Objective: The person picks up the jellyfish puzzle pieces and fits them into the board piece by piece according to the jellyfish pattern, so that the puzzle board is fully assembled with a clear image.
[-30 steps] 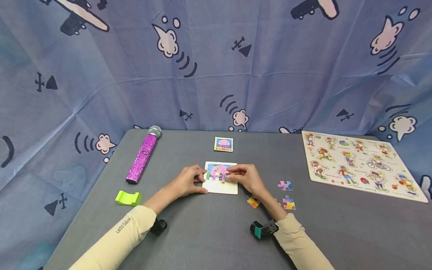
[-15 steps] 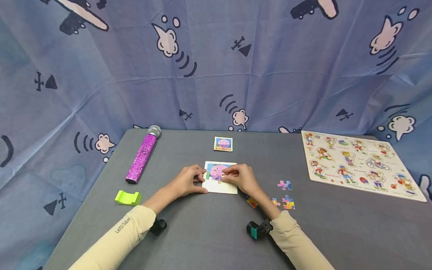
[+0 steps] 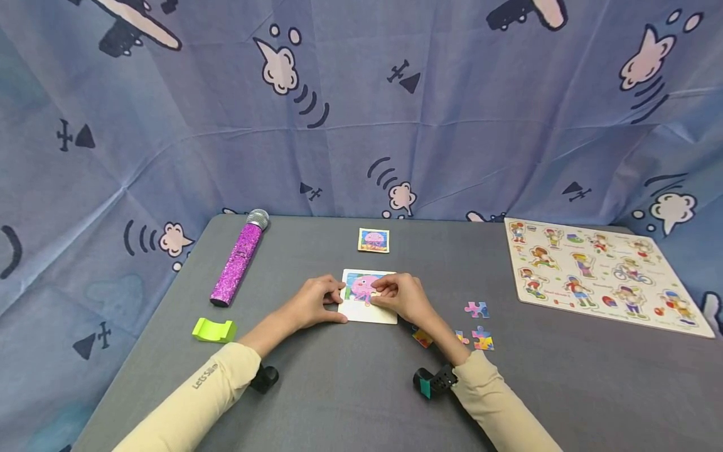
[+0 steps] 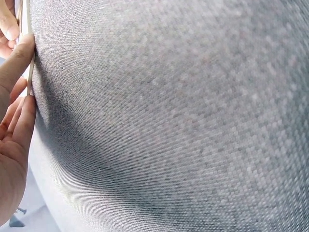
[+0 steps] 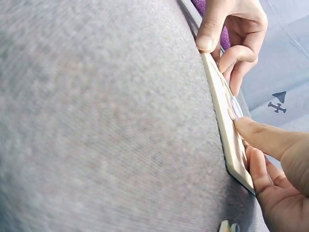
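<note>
A small white-framed puzzle board (image 3: pixel 367 315) lies mid-table, its upper part filled with a pink octopus-like picture. My left hand (image 3: pixel 310 304) holds the board's left side, thumb at the lower left corner and fingers higher up. Over the board's right half, my right hand (image 3: pixel 408 298) pinches a small jigsaw piece (image 5: pixel 232 114) low against the picture; its fingers hide most of the piece. Loose jigsaw pieces lie right of the board: a pink-blue piece (image 3: pixel 477 310), a yellow-blue piece (image 3: pixel 483 339), and an orange piece (image 3: pixel 422 338) partly behind the right forearm.
A small picture card (image 3: pixel 374 240) with a pink creature lies beyond the board. At left are a glittery pink microphone (image 3: pixel 237 263) and a lime-green curved block (image 3: pixel 214 331). A large picture board (image 3: pixel 604 276) fills the table's right back. A patterned cloth hangs behind.
My right hand has shifted left and slightly down across the board with the piece, then stays nearly still. The left hand keeps its place on the board's edge.
</note>
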`<state>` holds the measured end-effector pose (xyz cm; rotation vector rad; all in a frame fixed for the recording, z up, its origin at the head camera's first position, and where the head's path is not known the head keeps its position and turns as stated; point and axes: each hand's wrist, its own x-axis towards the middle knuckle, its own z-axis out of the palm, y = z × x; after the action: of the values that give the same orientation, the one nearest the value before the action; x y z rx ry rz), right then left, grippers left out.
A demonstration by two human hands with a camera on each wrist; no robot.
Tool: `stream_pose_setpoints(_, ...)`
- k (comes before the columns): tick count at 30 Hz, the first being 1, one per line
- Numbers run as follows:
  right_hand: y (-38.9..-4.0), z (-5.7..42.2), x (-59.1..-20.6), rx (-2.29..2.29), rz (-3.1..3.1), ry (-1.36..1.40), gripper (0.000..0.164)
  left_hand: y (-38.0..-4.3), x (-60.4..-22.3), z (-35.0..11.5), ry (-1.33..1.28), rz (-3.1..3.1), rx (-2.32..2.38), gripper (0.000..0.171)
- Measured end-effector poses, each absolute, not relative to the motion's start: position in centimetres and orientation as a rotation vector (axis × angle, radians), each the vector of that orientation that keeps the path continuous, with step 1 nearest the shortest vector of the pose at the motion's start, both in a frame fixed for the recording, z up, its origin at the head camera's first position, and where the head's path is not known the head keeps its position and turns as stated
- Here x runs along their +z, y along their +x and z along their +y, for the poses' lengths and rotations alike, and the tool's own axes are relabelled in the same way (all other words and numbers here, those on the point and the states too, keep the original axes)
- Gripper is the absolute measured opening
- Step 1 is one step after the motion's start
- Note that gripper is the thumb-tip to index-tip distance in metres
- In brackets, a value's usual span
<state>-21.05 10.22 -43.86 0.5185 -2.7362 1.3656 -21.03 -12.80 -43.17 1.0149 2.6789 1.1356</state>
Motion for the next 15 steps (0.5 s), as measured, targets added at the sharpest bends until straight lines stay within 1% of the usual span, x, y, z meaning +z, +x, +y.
stream_pose_setpoints(15,-20.94,9.53,-43.77,1.434,-2.655,0.491,0.019,-21.28,-43.58,-12.85,1.01,2.676,1.149,0.031)
